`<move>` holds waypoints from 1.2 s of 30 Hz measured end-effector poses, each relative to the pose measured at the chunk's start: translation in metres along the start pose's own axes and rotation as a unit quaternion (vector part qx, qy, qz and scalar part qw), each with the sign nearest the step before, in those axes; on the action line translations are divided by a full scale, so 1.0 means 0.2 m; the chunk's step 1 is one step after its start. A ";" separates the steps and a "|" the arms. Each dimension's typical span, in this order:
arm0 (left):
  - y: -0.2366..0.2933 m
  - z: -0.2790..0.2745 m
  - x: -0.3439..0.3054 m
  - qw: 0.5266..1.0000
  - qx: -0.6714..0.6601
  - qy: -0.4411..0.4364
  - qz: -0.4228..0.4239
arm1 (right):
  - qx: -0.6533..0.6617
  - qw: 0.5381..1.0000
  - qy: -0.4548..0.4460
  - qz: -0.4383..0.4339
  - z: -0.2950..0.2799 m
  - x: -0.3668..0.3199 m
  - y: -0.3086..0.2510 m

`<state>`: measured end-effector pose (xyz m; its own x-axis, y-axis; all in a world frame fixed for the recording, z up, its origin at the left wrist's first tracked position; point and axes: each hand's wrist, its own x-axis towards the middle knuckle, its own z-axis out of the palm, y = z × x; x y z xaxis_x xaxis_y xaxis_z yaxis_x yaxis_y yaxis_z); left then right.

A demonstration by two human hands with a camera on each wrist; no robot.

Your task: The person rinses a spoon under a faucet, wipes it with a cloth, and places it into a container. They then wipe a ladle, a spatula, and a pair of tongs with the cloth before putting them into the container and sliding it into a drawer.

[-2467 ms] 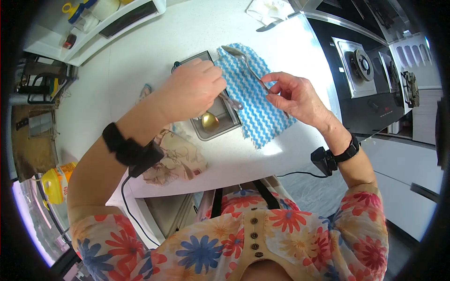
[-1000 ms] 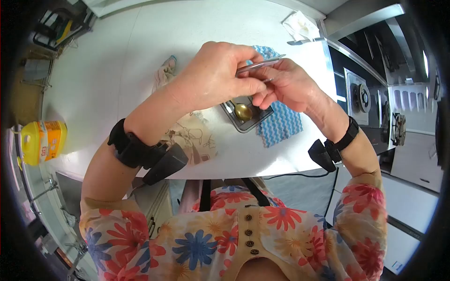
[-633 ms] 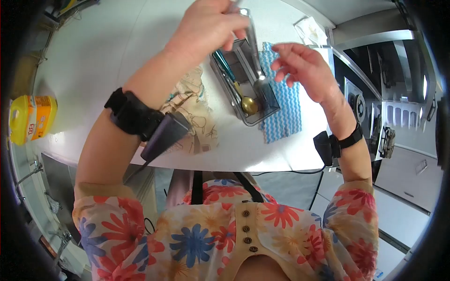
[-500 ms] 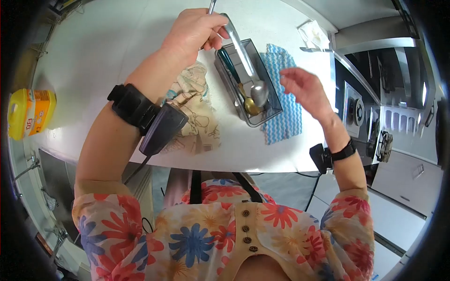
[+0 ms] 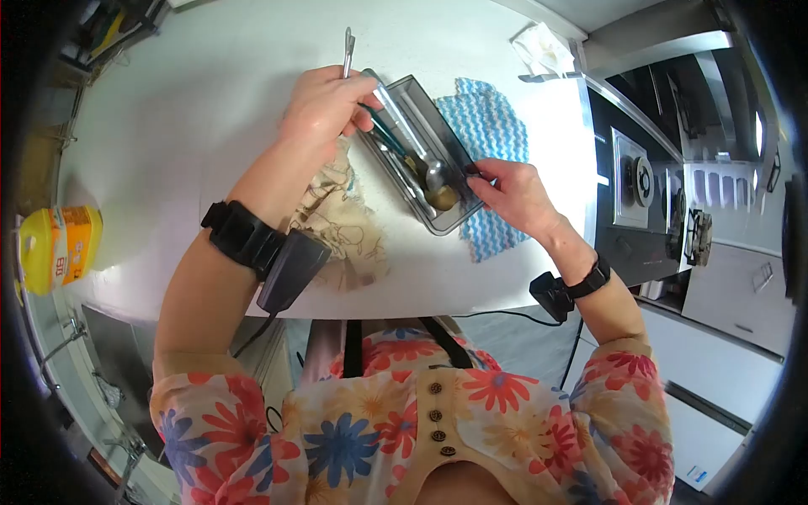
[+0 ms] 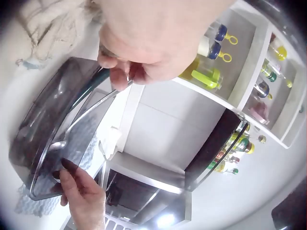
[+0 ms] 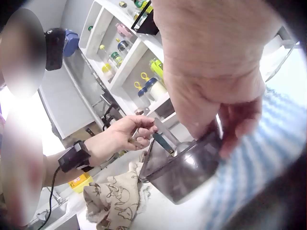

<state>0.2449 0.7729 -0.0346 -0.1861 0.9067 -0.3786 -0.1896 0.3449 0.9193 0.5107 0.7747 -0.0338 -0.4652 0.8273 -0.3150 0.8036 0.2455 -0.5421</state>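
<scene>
From my console I see the wearer's blouse (image 5: 404,438): cream, printed with big red, blue and orange flowers, with short sleeves and a row of small brown buttons (image 5: 435,418) down the front. Two dark straps (image 5: 438,332) run out from its neckline. The left wrist carries a broad black band (image 5: 240,240) with a boxy black camera unit (image 5: 286,269) and a thin black cable (image 5: 252,337). The right wrist has a slimmer black strap (image 5: 593,276), a black camera block (image 5: 549,295) and a second cable (image 5: 497,314). The right hand (image 5: 515,198) wears dark nail polish.
</scene>
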 end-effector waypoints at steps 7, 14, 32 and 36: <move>-0.01 -0.01 0.02 0.986 0.162 0.029 0.039 | -0.032 0.998 -0.007 -0.049 -0.03 0.06 -0.02; 0.00 -0.07 0.06 0.923 0.378 0.024 0.073 | 0.008 0.997 -0.014 -0.072 0.00 0.17 -0.03; -0.02 -0.15 -0.19 0.969 0.240 0.013 0.059 | 0.324 0.943 -0.018 0.075 0.02 0.19 -0.18; -0.11 -0.10 -0.22 0.975 0.220 -0.006 0.032 | 0.445 0.889 0.008 0.108 0.14 0.26 -0.24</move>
<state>0.2385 0.7201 -0.0405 -0.1724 0.9313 -0.3209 0.2544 0.3569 0.8989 0.4378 0.7909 -0.0466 -0.3243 0.8152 -0.4798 0.2592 -0.4112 -0.8739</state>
